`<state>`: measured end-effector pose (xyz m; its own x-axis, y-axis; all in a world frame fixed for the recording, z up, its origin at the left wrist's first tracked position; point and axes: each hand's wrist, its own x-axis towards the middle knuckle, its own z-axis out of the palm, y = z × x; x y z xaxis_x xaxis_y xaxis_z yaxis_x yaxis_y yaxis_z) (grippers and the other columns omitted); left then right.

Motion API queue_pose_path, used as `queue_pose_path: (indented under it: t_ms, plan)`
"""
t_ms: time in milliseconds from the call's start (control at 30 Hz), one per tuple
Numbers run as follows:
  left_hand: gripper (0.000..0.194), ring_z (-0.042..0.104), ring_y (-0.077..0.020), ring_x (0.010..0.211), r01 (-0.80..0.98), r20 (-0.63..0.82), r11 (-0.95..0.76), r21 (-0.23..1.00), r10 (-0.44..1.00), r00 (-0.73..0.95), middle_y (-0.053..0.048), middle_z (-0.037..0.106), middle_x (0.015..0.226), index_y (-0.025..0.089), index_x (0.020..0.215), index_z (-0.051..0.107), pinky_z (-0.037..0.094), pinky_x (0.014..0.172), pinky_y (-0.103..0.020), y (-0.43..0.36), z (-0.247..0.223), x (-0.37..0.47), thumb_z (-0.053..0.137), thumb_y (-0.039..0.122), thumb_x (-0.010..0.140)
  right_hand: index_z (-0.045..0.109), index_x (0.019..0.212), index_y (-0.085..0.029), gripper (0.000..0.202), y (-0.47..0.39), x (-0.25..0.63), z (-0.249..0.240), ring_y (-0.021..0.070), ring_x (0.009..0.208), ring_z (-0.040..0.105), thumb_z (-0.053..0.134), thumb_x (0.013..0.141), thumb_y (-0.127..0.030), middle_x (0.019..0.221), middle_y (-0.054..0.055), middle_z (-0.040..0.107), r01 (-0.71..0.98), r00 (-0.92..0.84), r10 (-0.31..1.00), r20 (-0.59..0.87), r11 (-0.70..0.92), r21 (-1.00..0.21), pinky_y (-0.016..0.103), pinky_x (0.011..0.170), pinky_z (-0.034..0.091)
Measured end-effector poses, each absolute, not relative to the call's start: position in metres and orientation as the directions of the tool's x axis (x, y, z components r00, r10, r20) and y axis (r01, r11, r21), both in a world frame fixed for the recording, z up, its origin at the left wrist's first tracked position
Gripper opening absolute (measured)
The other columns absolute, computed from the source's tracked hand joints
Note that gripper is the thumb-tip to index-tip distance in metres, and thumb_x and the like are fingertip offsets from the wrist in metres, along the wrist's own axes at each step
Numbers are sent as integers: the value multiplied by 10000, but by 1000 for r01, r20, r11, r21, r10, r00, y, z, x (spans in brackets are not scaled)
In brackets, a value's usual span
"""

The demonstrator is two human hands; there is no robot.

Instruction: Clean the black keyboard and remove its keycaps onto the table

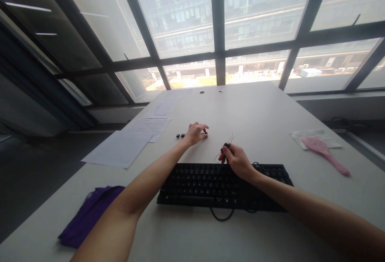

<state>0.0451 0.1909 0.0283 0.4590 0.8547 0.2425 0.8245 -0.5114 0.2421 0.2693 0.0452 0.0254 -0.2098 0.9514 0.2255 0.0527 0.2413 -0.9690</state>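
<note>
Behind the black keyboard [198,184], my left hand [195,134] rests at the table top, thumb and fingers closed around a small black keycap [204,133]. Left of that hand sit more loose keycaps [178,136] in a row, partly hidden by it. My right hand [237,160] is above the keyboard's back edge. Between its thumb and fingers it grips a black wire keycap puller [225,147], whose thin wire loops stick out at both ends. My right wrist and forearm cover part of the keyboard's right side.
Paper sheets [120,148] lie along the table's left edge. A folded purple cloth [90,214] is at the front left. On the right, a pink hairbrush [323,150] lies partly on a white wrapper [331,138]. A black cable [221,218] loops out in front of the keyboard.
</note>
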Motion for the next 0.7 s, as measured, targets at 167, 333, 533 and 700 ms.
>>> queue_pose_path:
  t_ms: [167,333,533,700]
  plan:
    - [358,555,-280,1101,831,215,-505,233,860,462,-37,740,1074,246,1140,664,328,959,-429,193,29,42,755,243,795,580,742,-192,420,45,269,26,146,569,596,488,971,-532,671,40,681,44,-208,950,232,246,-968,280,590,469]
    - [385,544,-276,1128,818,186,-511,265,859,476,-23,740,1097,260,1174,650,311,992,-436,196,27,42,739,226,801,579,747,-190,417,44,268,27,144,561,593,499,963,-538,663,37,677,18,-206,951,229,238,-971,281,579,468]
    - [426,533,-282,1164,827,177,-493,270,870,460,-16,724,1151,277,1204,642,319,1005,-440,192,41,45,749,234,793,594,730,-182,442,47,268,22,145,556,583,516,952,-556,651,43,672,5,-183,952,246,252,-968,284,563,460]
    - [365,554,-276,1129,821,303,-510,256,849,433,-42,711,1148,269,1235,633,364,969,-436,152,61,64,681,249,874,617,745,-176,458,51,273,29,160,595,609,544,927,-590,714,71,699,-53,-117,959,260,255,-965,293,558,473]
